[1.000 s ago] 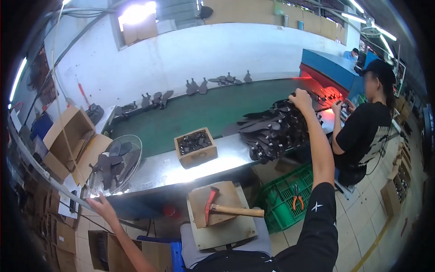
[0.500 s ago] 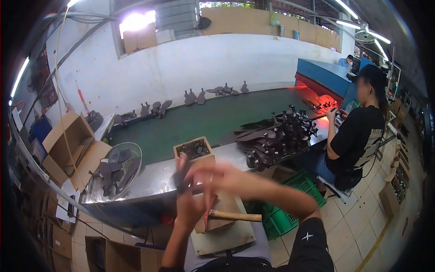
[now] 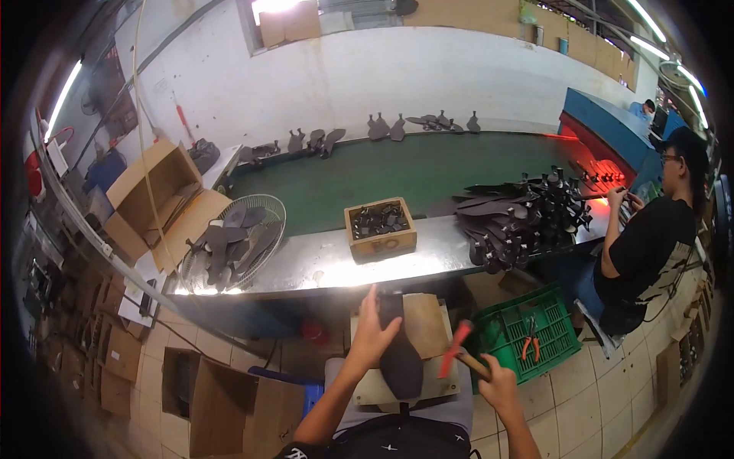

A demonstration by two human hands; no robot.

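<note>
A dark grey shoe insole (image 3: 401,359) stretches along a cream board (image 3: 367,390) on my lap, its narrow upper end beside a tan wooden block (image 3: 424,317). My left hand (image 3: 371,333) is closed round the insole's upper part, with the thumb on its face. What lies beneath that end is hidden. My right hand (image 3: 501,389) grips the wooden handle of a red-headed hammer (image 3: 457,348). The hammer head is raised just right of the insole, apart from it.
Ahead, a wooden box (image 3: 384,247) holds small black parts on the metal edge of a green conveyor (image 3: 336,180). A wire basket (image 3: 284,229) of insoles stands left. Right are piled insoles (image 3: 520,218), a green crate (image 3: 562,348) with pliers (image 3: 531,340), and a seated person (image 3: 650,245).
My hands have come apart and lower. The right hand has picked up the hammer that lay on the block. The insole now lies over the board, and the view has shifted left and down.
</note>
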